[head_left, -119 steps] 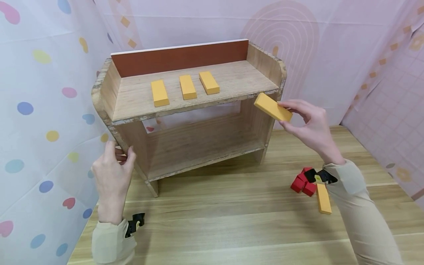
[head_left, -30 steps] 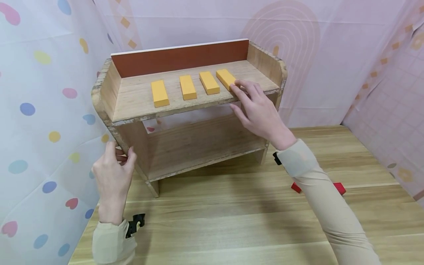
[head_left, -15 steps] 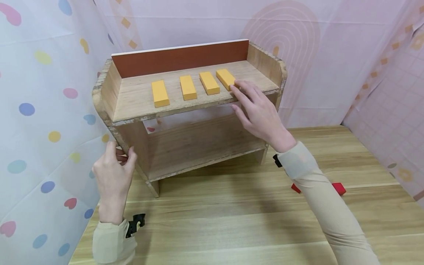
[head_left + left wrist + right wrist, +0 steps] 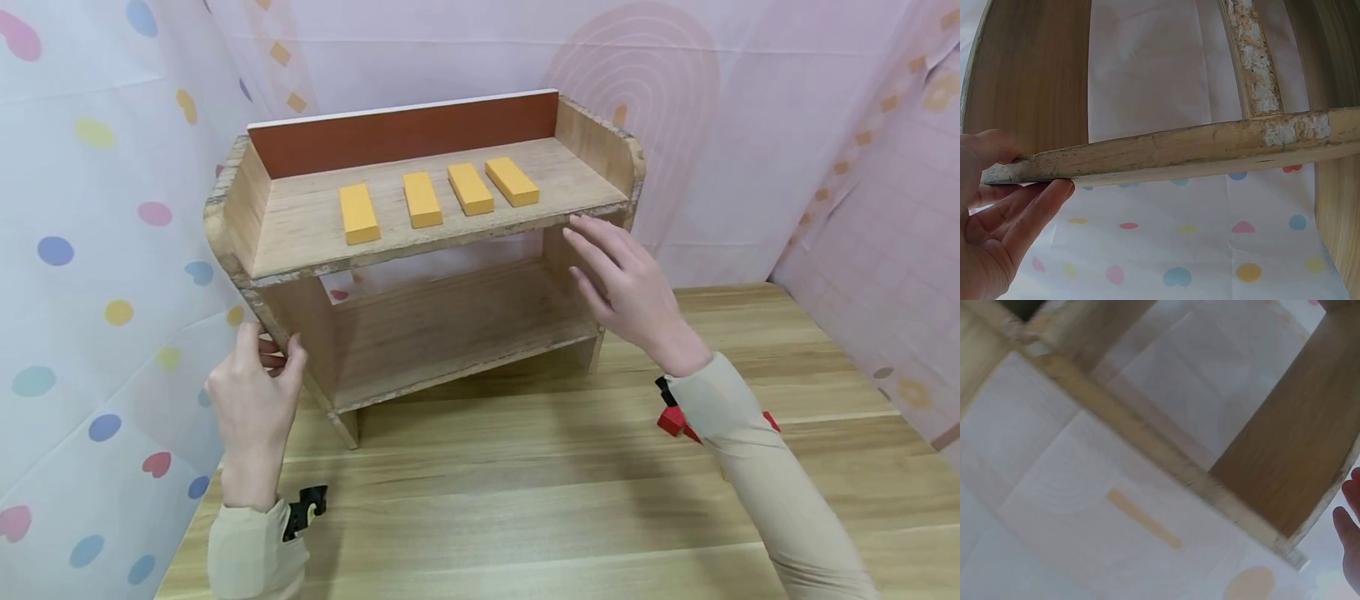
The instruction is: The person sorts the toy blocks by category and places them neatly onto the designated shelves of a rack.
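A two-tier wooden shelf (image 4: 450, 333) with worn edges stands on the table. Several yellow wooden blocks (image 4: 471, 190) lie in a spaced row on its top board, each pointing front to back. My left hand (image 4: 255, 392) pinches the front edge of the shelf's left side panel; in the left wrist view the thumb is on one face and the fingers (image 4: 1041, 209) are on the other. My right hand (image 4: 630, 283) is in front of the shelf's right end, fingers extended and holding nothing, below and to the right of the rightmost block.
Red blocks (image 4: 672, 421) lie on the wood-grain table (image 4: 465, 500) at the right, partly behind my right sleeve. A reddish-brown back board (image 4: 405, 137) rises behind the top board. Patterned cloth (image 4: 112, 250) hangs at the left and behind.
My right hand has brought a yellow block onto the top board at the right end of the row, let go, and drawn back down and right. My left hand has stayed put.
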A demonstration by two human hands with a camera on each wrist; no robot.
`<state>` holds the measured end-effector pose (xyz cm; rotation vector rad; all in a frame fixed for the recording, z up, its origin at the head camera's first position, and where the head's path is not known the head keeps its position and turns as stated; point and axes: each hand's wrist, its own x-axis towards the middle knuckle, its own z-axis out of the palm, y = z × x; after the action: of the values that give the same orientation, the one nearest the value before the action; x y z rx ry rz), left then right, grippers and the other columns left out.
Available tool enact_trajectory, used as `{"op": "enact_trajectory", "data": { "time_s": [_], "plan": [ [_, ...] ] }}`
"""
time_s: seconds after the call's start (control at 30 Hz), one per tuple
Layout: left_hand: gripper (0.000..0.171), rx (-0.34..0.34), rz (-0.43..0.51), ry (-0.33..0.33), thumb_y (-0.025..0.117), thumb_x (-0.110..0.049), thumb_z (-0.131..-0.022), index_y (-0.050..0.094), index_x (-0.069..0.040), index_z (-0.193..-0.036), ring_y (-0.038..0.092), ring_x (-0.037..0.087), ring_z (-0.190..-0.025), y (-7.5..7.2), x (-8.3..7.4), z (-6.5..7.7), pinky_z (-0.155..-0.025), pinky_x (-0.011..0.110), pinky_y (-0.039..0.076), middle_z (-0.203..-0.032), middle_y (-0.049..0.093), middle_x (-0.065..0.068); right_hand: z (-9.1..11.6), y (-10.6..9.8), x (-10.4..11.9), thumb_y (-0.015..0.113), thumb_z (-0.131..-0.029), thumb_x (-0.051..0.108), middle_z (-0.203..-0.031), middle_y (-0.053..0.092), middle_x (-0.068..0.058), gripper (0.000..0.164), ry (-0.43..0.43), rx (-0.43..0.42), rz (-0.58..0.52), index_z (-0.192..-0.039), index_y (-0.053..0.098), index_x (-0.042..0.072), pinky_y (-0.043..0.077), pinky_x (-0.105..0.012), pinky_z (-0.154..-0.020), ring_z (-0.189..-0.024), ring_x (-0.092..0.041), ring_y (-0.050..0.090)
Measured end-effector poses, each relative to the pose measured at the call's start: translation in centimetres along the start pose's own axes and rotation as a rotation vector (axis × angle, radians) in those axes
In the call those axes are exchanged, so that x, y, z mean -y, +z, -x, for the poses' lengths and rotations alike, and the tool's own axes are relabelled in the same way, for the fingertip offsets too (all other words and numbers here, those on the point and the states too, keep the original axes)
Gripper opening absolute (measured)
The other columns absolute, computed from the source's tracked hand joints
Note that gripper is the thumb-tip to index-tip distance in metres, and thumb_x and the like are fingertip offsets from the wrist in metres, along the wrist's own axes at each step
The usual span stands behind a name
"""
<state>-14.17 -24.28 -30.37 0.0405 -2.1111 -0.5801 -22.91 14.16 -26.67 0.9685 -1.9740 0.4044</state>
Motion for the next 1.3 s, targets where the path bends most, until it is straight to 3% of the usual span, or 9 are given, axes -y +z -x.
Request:
{"op": "enact_trajectory", "data": {
  "time_s": [0.47,0.63,0.73,0.83,0.93,1.0,1.17,1.23,1.3],
  "plan": [
    [0.018,-0.003,-0.002,0.003,0.061,-0.01,-0.086,0.055,0.006,-0.09,0.067,0.036,-0.059,-0.1,0.0,0.0,-0.062,0.0,0.025,-0.07,0.067,0.023,7.8,-1.2,-3.3,0.067,-0.081,-0.004,-0.118,0.063,-0.018,0.038,0.193,0.077,-0.092,-0.118,0.062,-0.002,0.044,-0.042,-0.094,-0.109,-0.033,0.057],
    [0.018,-0.001,0.0,0.004,0.061,-0.011,-0.086,0.056,0.006,-0.09,0.066,0.036,-0.059,-0.1,0.0,0.1,-0.062,0.0,0.024,-0.07,0.067,0.023,11.1,-2.0,-5.0,0.067,-0.079,-0.008,-0.114,0.065,-0.019,0.037,0.288,0.109,-0.14,-0.115,0.064,-0.002,0.038,-0.011,-0.097,-0.105,-0.035,0.059],
    [0.018,-0.004,0.001,0.004,0.061,-0.011,-0.086,0.056,0.006,-0.09,0.066,0.036,-0.059,-0.1,0.0,0.0,-0.062,0.001,0.025,-0.07,0.067,0.023,13.0,-3.0,-5.9,0.065,-0.083,-0.003,-0.11,0.068,-0.017,0.031,0.382,0.186,-0.172,-0.113,0.065,0.0,0.03,0.001,-0.093,-0.103,-0.023,0.062],
    [0.018,-0.005,-0.001,0.0,0.061,-0.011,-0.086,0.056,0.005,-0.091,0.066,0.036,-0.059,-0.1,0.0,0.0,-0.062,0.001,0.025,-0.07,0.067,0.023,14.7,-4.1,-6.6,0.063,-0.088,0.005,-0.107,0.071,-0.014,0.024,0.482,0.299,-0.217,-0.111,0.067,0.003,0.036,0.0,-0.085,-0.097,0.003,0.06],
    [0.018,-0.004,-0.001,-0.004,0.061,-0.011,-0.086,0.056,0.005,-0.092,0.066,0.036,-0.059,-0.1,0.0,0.0,-0.062,0.001,0.025,-0.07,0.067,0.023,16.2,-5.0,-7.2,0.061,-0.091,0.01,-0.107,0.072,-0.014,0.023,0.591,0.403,-0.311,-0.112,0.068,0.004,0.042,-0.003,-0.079,-0.095,0.019,0.052],
    [0.018,-0.002,-0.002,-0.006,0.061,-0.011,-0.086,0.056,0.005,-0.093,0.066,0.036,-0.059,-0.1,0.0,0.0,-0.062,0.0,0.025,-0.07,0.067,0.023,17.1,-5.6,-7.6,0.059,-0.092,0.011,-0.108,0.072,-0.01,0.024,0.654,0.461,-0.389,-0.114,0.066,0.004,0.043,-0.004,-0.077,-0.094,0.02,0.052],
    [0.019,0.001,-0.001,-0.007,0.061,-0.011,-0.086,0.057,0.005,-0.094,0.066,0.036,-0.059,-0.1,0.0,0.0,-0.062,-0.002,0.024,-0.071,0.068,0.023,18.9,-6.4,-8.6,0.059,-0.092,0.009,-0.107,0.069,0.016,0.029,0.754,0.551,-0.603,-0.12,0.061,0.0,0.048,-0.009,-0.077,-0.095,0.01,0.062],
    [0.019,0.001,-0.002,-0.004,0.061,-0.011,-0.086,0.057,0.005,-0.094,0.067,0.035,-0.059,-0.1,0.0,0.0,-0.063,-0.002,0.024,-0.071,0.068,0.022,19.6,-6.7,-8.9,0.06,-0.091,0.008,-0.106,0.068,0.019,0.031,0.783,0.584,-0.653,-0.121,0.059,-0.002,0.05,-0.012,-0.078,-0.095,0.006,0.064],
    [0.019,0.001,-0.003,-0.002,0.061,-0.011,-0.086,0.057,0.005,-0.093,0.067,0.035,-0.059,0.0,0.0,0.0,-0.063,-0.001,0.024,-0.071,0.068,0.022,20.2,-6.9,-9.3,0.06,-0.091,0.011,-0.109,0.069,0.014,0.034,0.806,0.635,-0.673,-0.122,0.057,-0.003,0.05,-0.014,-0.079,-0.096,0.005,0.064]
  ]
}}
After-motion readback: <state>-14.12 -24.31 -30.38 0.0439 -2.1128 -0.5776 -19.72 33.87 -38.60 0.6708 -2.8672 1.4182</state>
